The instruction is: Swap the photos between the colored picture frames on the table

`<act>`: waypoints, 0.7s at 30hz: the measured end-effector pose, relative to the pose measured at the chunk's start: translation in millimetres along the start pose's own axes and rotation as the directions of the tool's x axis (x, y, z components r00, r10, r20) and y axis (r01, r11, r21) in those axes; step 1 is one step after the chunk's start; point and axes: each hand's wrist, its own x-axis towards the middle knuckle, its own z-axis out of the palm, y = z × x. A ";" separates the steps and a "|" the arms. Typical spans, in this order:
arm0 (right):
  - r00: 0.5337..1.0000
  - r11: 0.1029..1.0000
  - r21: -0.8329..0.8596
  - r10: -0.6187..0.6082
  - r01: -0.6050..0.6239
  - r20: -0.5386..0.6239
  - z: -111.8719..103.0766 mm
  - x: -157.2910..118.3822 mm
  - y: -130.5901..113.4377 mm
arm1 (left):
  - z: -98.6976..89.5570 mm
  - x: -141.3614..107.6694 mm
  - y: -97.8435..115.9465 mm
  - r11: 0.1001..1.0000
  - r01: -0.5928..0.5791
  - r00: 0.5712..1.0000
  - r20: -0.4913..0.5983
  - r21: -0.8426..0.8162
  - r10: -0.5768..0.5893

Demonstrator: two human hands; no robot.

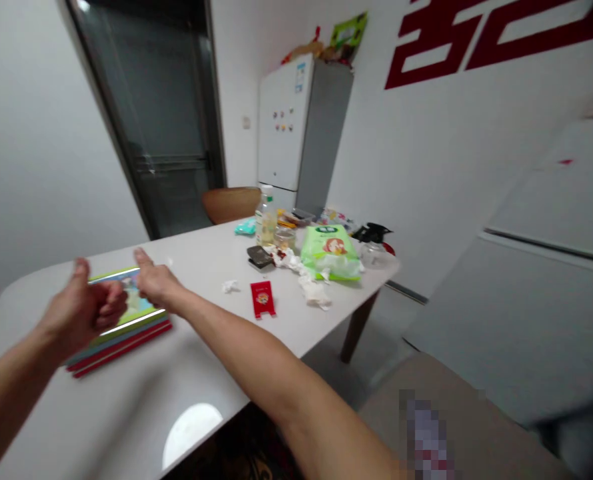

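We hold both hands over the table, thumbs raised, near a stack of book-like items lying toward its left side. Our left hand has a closed grip, fingers curled into the palm; the fingers of our right hand are turned away, so we cannot tell its grip. The stack shows a bright picture on top and red edges below. Farther right on the table we see a red card-like piece, a bottle and a green pack.
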 end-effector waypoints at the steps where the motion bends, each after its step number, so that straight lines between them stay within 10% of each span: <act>1: 1.000 0.999 0.039 0.018 -0.018 0.018 4.0 -0.5 -2.0 | 12.1 -1.6 9.8 1.000 -0.024 0.999 -0.049 0.000 0.024; 8: 0.986 0.963 0.235 0.101 -0.130 0.130 32.9 -1.8 -6.7 | 24.4 -12.0 25.9 0.994 -0.104 0.956 -0.273 0.026 0.107; 21: 0.984 0.978 0.171 0.098 -0.123 0.149 69.7 -14.4 8.0 | 13.9 -29.1 4.4 0.994 -0.090 0.930 -0.351 0.062 0.106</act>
